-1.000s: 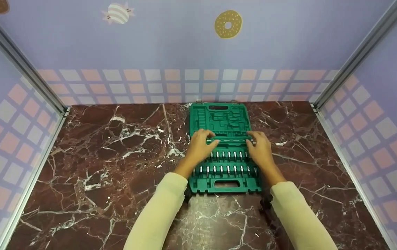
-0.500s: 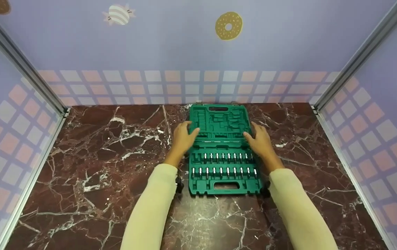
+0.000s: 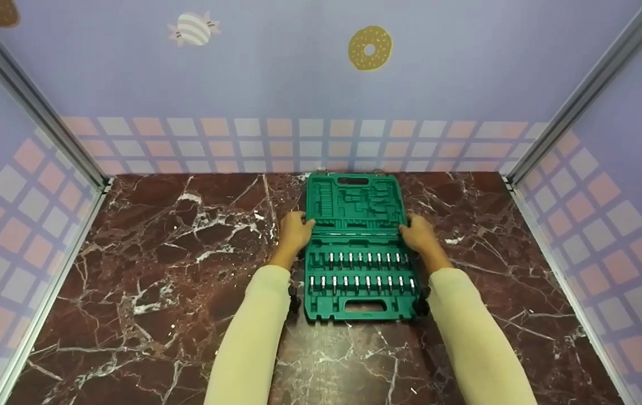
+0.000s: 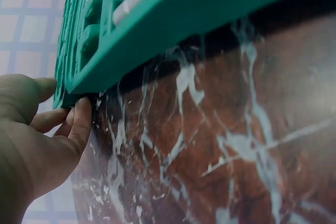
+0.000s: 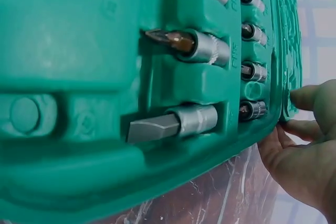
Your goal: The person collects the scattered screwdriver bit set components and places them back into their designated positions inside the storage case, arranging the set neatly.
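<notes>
A green socket-set case (image 3: 364, 316) lies opened flat on the table, its moulded lid half at the back. Two rows of silver bit sockets (image 3: 356, 283) fill the front half, and a thin metal rod (image 3: 349, 234) lies across near the hinge. My left hand (image 3: 294, 229) grips the case's left side by the hinge; in the left wrist view the thumb is on its edge and the fingers reach beneath. On the right side, my right hand (image 3: 419, 233) holds the matching spot, thumb on the lid edge, as the right wrist view shows. A flat-blade bit (image 5: 157, 128) sits nearest that camera.
The table (image 3: 186, 315) is dark red marble pattern with white veins. A lilac back wall (image 3: 276, 67) with a checked band rises just behind the case. Side walls with metal corner posts (image 3: 574, 95) stand left and right.
Both hands have left the rod in the middle of the case and moved outward to its two sides, where they now grip the edges by the hinge.
</notes>
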{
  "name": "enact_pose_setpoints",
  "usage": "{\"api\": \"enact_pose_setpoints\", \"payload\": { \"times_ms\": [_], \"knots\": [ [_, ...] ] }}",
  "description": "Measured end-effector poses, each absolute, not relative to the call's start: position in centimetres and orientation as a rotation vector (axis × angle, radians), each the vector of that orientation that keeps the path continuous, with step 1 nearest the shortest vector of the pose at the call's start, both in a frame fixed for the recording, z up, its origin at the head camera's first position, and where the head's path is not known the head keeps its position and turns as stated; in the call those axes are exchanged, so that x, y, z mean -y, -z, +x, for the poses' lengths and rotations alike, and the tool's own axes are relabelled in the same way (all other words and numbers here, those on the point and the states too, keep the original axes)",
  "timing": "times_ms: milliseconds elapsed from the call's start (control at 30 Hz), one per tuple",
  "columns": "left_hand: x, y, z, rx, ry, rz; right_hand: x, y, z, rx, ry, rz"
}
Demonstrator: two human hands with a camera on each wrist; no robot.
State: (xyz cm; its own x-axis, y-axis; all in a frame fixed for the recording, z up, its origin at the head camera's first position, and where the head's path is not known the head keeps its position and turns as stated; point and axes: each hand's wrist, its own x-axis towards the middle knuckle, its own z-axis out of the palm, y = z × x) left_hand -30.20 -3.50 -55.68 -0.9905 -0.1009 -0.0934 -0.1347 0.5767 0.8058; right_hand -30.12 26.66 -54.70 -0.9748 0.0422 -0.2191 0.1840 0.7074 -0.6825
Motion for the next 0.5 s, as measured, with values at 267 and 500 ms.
{"api": "enact_pose_setpoints", "payload": {
  "times_ms": [267,500],
  "knots": [
    [3.19,55.39,-30.15,-2.732,-1.439,-0.294,-26.87,54.84,-29.9,-2.675,1.215,0.218],
    [3.21,55.15,-30.22,-2.707,-1.446,-0.301,-26.91,54.81,-29.9,-2.692,1.249,0.194]
  ]
}}
